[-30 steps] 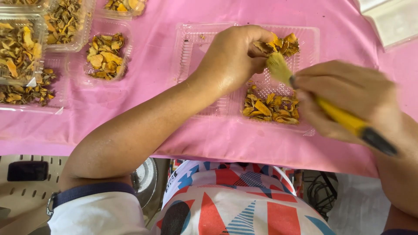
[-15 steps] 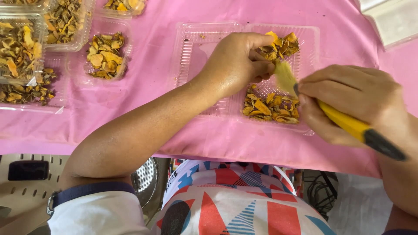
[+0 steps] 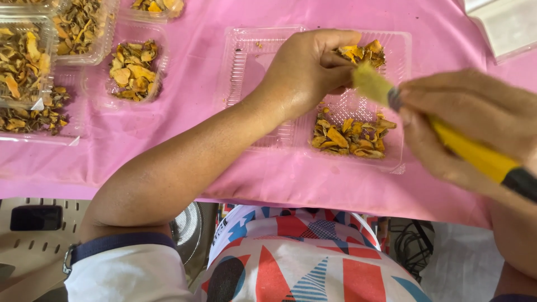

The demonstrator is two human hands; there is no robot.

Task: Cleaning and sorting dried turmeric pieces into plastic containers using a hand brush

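Note:
My left hand point(image 3: 310, 67) reaches over an open clear plastic clamshell box point(image 3: 254, 61) and pinches a small dried orange-yellow piece at the far pile point(image 3: 363, 52). My right hand point(image 3: 470, 126) holds a paintbrush with a yellow handle point(image 3: 472, 156), and its pale bristle tip point(image 3: 370, 82) touches the piece at my left fingertips. A second pile of dried yellow-brown pieces point(image 3: 352, 134) lies in the near part of the box's right half. The box's left half holds almost nothing.
A pink cloth point(image 3: 190, 120) covers the table. Several more clear boxes of dried pieces stand at the left point(image 3: 134, 67) point(image 3: 25, 64). A white container corner point(image 3: 506, 25) shows at the top right. A plastic chair point(image 3: 33, 229) stands below the table edge.
My right hand with the brush has shifted right and slightly up, its tip still at the piece my left hand holds. My left hand has stayed over the box.

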